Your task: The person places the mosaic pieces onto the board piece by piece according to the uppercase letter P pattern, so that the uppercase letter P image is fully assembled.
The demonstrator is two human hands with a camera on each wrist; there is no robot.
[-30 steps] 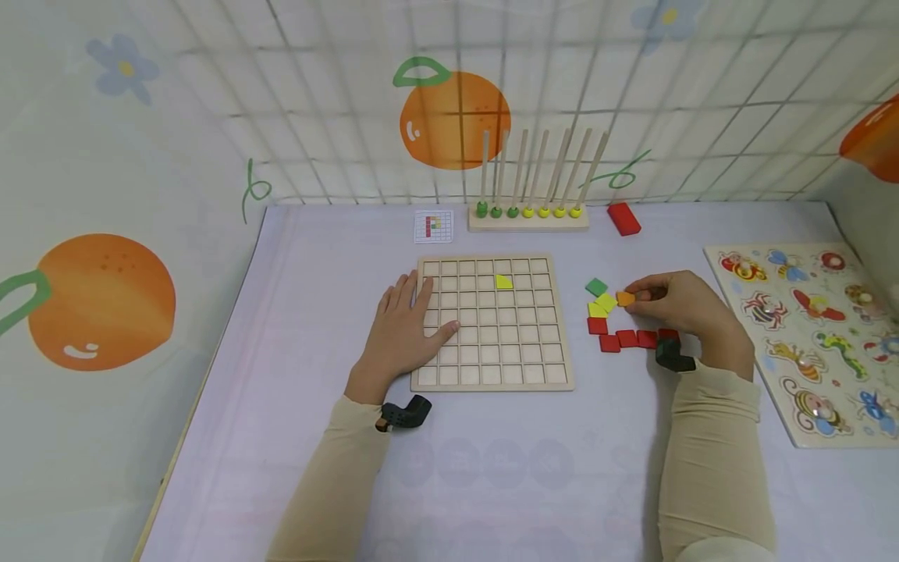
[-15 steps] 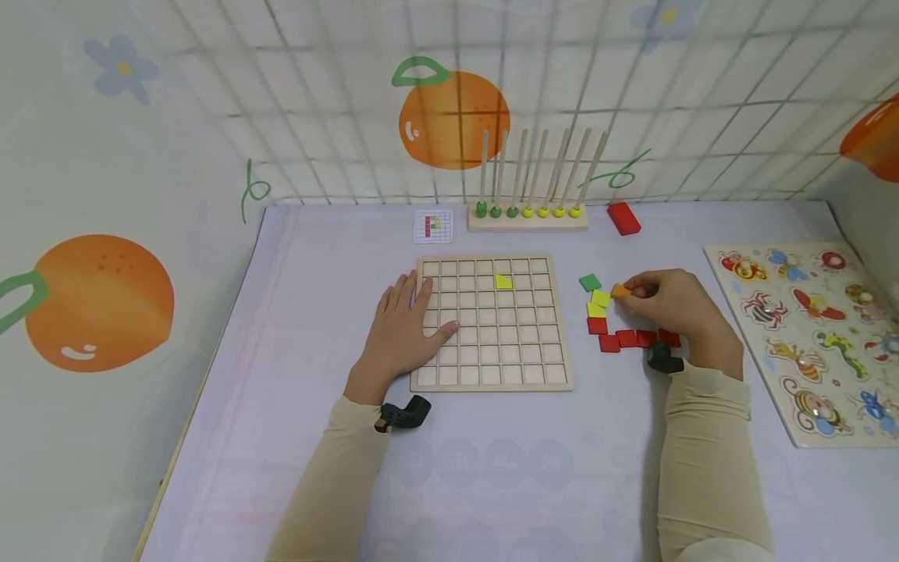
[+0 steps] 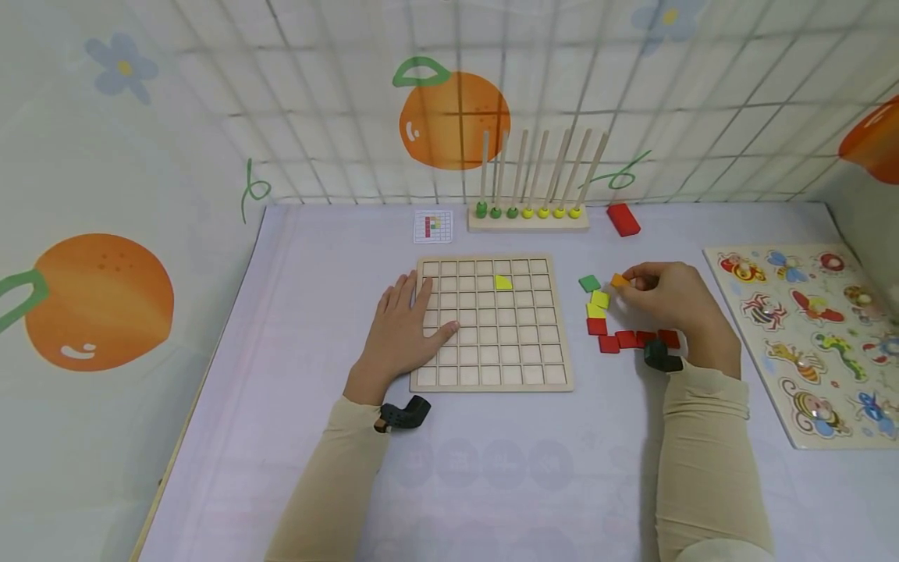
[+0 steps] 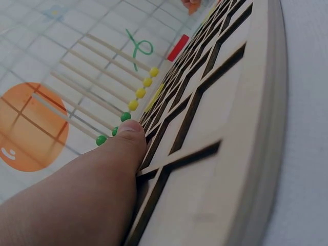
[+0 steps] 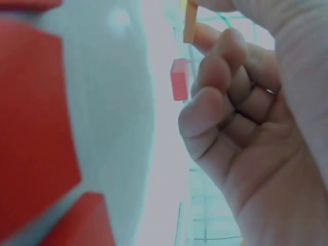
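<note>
A square wooden grid board (image 3: 492, 386) lies mid-table, with a yellow quarter-round tile (image 3: 502, 282) in one of its upper cells. My left hand (image 3: 403, 332) rests flat on the board's left side, fingers straight and thumb over the cells. Right of the board, my right hand (image 3: 670, 297) pinches an orange tile (image 3: 620, 280) between thumb and forefinger. The tile also shows at the top of the right wrist view. Close by lie a green tile (image 3: 589, 283), two yellow tiles (image 3: 600, 300) and several red tiles (image 3: 609, 344), some partly behind the wrist camera.
Behind the board stand a pattern card (image 3: 433, 226) and a peg rack (image 3: 528, 222) with green and yellow beads. A red block (image 3: 623, 220) lies right of the rack. An insect puzzle board (image 3: 808, 343) fills the right side of the table.
My right hand has shifted left and slightly away from me with the orange tile. The green tile has slid a little left. My left hand stays in place.
</note>
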